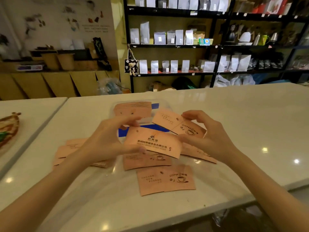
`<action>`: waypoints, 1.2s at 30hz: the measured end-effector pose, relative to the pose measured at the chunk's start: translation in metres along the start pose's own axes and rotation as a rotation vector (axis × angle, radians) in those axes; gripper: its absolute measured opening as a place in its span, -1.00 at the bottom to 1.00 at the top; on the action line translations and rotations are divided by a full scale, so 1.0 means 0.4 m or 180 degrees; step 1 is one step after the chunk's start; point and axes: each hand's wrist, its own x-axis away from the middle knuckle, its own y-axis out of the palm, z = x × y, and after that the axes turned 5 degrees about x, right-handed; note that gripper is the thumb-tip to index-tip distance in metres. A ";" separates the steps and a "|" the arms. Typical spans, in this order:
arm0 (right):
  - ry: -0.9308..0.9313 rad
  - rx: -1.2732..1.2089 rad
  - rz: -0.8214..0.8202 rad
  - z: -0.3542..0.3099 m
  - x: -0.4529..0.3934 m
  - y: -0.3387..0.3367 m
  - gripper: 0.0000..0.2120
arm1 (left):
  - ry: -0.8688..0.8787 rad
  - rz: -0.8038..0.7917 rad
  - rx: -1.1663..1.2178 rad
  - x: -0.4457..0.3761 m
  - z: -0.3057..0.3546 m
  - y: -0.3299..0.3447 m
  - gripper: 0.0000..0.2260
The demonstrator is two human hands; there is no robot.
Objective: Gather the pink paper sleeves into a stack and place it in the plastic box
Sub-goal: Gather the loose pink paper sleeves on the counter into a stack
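Observation:
Several flat pink paper sleeves printed with coffee cups lie scattered on the white counter (234, 114). My left hand (107, 138) grips one sleeve (153, 143) by its left edge, held above the pile. My right hand (209, 136) pinches a second sleeve (177, 124) at its top edge and also touches the first sleeve's right end. Behind my hands stands the clear plastic box (160, 108) with a neat stack of sleeves (133, 108) in it. One loose sleeve (166, 180) lies nearest me, others spread left (70, 148) and right (197, 153).
A blue lid or sheet (150, 128) lies under the sleeves near the box. A second white table (33, 111) adjoins on the left with a patterned pouch (8, 129) on it. Black shelves with bags stand beyond the counter.

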 end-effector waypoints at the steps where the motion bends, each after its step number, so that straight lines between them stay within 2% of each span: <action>1: -0.0082 -0.0037 -0.0042 -0.018 -0.016 0.013 -0.47 | 0.0011 0.0144 -0.0015 0.010 -0.004 -0.021 -0.32; 7: -0.0539 -0.0281 -0.0372 -0.129 -0.106 0.114 -0.49 | -0.0314 0.0769 -0.0331 0.087 -0.051 -0.126 -0.29; 15: -0.1070 -0.0107 -0.0884 -0.221 -0.174 0.284 -0.47 | -0.0905 0.1044 -0.0539 0.181 -0.162 -0.188 -0.16; 26: -0.1289 0.0626 -0.1334 -0.202 -0.190 0.421 -0.45 | -0.1393 0.0933 -0.0474 0.220 -0.241 -0.178 -0.10; 32: -0.1404 0.0891 -0.1389 -0.200 -0.189 0.426 -0.45 | -0.1408 0.0725 -0.0418 0.230 -0.256 -0.180 -0.16; 36: -0.1388 0.0833 -0.1404 -0.203 -0.189 0.404 -0.47 | -0.1252 0.0642 -0.0538 0.229 -0.246 -0.175 -0.28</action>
